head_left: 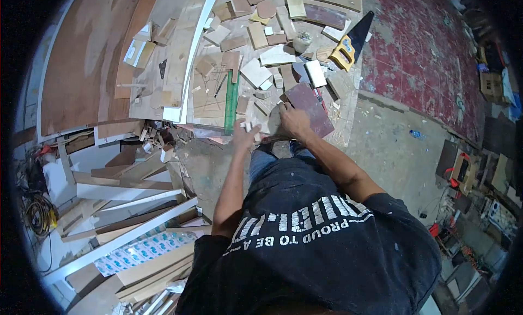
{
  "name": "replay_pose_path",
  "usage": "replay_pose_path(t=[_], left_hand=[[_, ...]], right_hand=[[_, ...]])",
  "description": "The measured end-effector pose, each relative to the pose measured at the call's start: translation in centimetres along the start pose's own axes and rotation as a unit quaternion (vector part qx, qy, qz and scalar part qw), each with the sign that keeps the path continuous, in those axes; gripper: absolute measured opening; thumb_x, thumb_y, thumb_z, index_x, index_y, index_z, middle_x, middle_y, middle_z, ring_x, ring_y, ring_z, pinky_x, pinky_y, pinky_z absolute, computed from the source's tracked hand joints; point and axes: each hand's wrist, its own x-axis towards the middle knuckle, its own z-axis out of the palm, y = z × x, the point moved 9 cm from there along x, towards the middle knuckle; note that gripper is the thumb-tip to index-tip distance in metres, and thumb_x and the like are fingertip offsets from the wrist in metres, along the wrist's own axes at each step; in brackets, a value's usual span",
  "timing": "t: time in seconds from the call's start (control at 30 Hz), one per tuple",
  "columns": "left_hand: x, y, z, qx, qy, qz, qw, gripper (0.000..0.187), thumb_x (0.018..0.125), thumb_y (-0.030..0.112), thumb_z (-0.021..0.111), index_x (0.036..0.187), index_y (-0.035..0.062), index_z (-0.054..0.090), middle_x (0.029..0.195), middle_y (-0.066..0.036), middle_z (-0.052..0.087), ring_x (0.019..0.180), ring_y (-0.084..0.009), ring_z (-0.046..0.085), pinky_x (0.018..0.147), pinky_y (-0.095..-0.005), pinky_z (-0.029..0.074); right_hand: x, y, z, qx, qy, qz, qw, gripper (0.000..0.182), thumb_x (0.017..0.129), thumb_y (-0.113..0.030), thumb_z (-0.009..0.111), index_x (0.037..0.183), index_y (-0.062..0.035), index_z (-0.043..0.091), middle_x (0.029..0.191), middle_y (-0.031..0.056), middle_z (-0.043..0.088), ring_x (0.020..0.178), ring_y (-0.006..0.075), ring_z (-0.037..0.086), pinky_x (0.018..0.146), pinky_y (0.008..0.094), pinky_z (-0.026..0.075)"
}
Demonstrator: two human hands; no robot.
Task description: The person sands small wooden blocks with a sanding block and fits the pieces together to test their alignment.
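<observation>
My left hand (247,136) is at the near edge of the worktable, its fingers bent around a small pale wood piece (249,126). To its right, my right hand (296,122) has its fingers curled at a grey-brown flat piece (275,122); the fingertips are partly hidden. A reddish-brown board (311,109) lies slanted beside and partly behind the right hand. A green ruler (232,100) rests just left of the left hand, next to a thin board with drawn lines (208,102). Small wood blocks (256,73) are scattered beyond both hands.
A handsaw (353,42) with a yellow handle lies at the table's right side. Long boards (81,53) extend to the left. Offcuts and planks (131,200) are piled on the floor at lower left. Tools and boxes (466,173) line the right side.
</observation>
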Motion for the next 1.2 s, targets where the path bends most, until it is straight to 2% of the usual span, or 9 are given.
replay_pose_path(t=[0.1,0.17,0.3,0.47,0.53,0.73,0.8,0.83,1.2], left_hand=[[-3.6,1.7,1.3,0.050,-0.010,-0.025,0.998,0.058,0.075,0.015,0.080,0.121,0.0043,0.047,0.095,-0.012,0.059,0.081,-0.0227,0.064,0.063,-0.0326,0.055],[-3.9,-0.6,1.2,0.057,-0.001,-0.012,0.998,0.063,0.073,0.018,0.082,0.123,0.0021,0.047,0.111,-0.014,0.055,0.100,-0.0213,0.057,0.086,-0.0360,0.047],[-3.1,-5.1,-1.1,0.020,0.037,0.026,0.999,0.062,0.075,0.015,0.081,0.125,0.0035,0.046,0.099,-0.011,0.062,0.086,-0.0174,0.063,0.072,-0.0296,0.053],[-3.4,-7.8,-5.3,-0.120,0.107,-0.044,0.986,0.062,0.079,0.013,0.078,0.128,0.0029,0.041,0.102,-0.012,0.062,0.086,-0.0167,0.063,0.069,-0.0301,0.053],[-4.2,-6.3,-6.3,-0.150,0.124,-0.081,0.978,0.062,0.079,0.013,0.078,0.128,0.0028,0.041,0.103,-0.012,0.062,0.087,-0.0168,0.063,0.071,-0.0299,0.053],[-2.4,-6.4,-9.5,-0.183,0.153,-0.079,0.968,0.070,0.077,0.015,0.079,0.132,0.0006,0.037,0.103,-0.012,0.063,0.091,-0.0180,0.063,0.075,-0.0300,0.052],[-1.2,-5.9,-11.3,-0.179,0.159,-0.064,0.969,0.073,0.077,0.016,0.080,0.133,-0.0003,0.036,0.103,-0.013,0.063,0.090,-0.0185,0.063,0.074,-0.0302,0.053],[-0.7,-5.2,-11.9,-0.161,0.131,-0.084,0.975,0.075,0.076,0.013,0.080,0.133,0.0003,0.034,0.105,-0.013,0.062,0.091,-0.0195,0.062,0.076,-0.0317,0.053],[6.2,-6.3,-19.1,-0.108,0.062,-0.045,0.991,0.083,0.068,0.021,0.087,0.130,-0.0006,0.037,0.112,-0.016,0.057,0.100,-0.0236,0.058,0.084,-0.0357,0.050]], right_hand=[[2.3,-0.1,0.8,-0.061,-0.009,-0.002,0.998,0.034,0.087,-0.017,0.054,0.116,0.0012,0.057,0.094,0.0134,0.069,0.080,0.0316,0.070,0.062,0.0411,0.057],[2.8,-0.3,0.8,-0.054,-0.021,-0.014,0.998,0.032,0.087,-0.017,0.054,0.113,0.0016,0.058,0.094,0.0148,0.069,0.079,0.0308,0.070,0.063,0.0408,0.057],[3.2,-0.6,-0.2,-0.054,0.007,-0.012,0.998,0.018,0.086,-0.014,0.054,0.091,-0.0033,0.068,0.094,0.0153,0.071,0.079,0.0291,0.071,0.063,0.0402,0.057],[3.0,-0.4,-2.7,0.031,0.023,0.052,0.998,0.021,0.086,-0.017,0.054,0.089,-0.0004,0.067,0.086,0.0189,0.070,0.080,0.0374,0.069,0.069,0.0463,0.055],[2.6,0.1,-5.4,0.185,0.104,0.105,0.972,0.027,0.088,-0.022,0.055,0.089,0.0007,0.068,0.086,0.0199,0.070,0.081,0.0403,0.068,0.069,0.0468,0.053],[9.0,-3.2,-0.2,0.459,0.164,0.048,0.872,0.034,0.084,-0.029,0.067,0.094,0.0027,0.070,0.074,0.0135,0.069,0.060,0.0233,0.064,0.056,0.0352,0.047],[10.3,-7.4,1.8,0.582,-0.008,0.137,0.801,0.028,0.083,-0.023,0.071,0.098,0.0008,0.067,0.060,0.0023,0.058,0.046,0.0113,0.050,0.043,0.0290,0.037],[11.5,-8.8,2.4,0.585,-0.005,0.139,0.799,0.025,0.083,-0.020,0.071,0.098,-0.0010,0.065,0.056,0.0012,0.054,0.043,0.0075,0.046,0.038,0.0253,0.031],[15.0,-12.1,2.1,0.548,0.116,0.164,0.812,0.033,0.083,-0.025,0.069,0.100,0.0030,0.067,0.061,0.0035,0.058,0.048,0.0111,0.055,0.043,0.0265,0.039]])
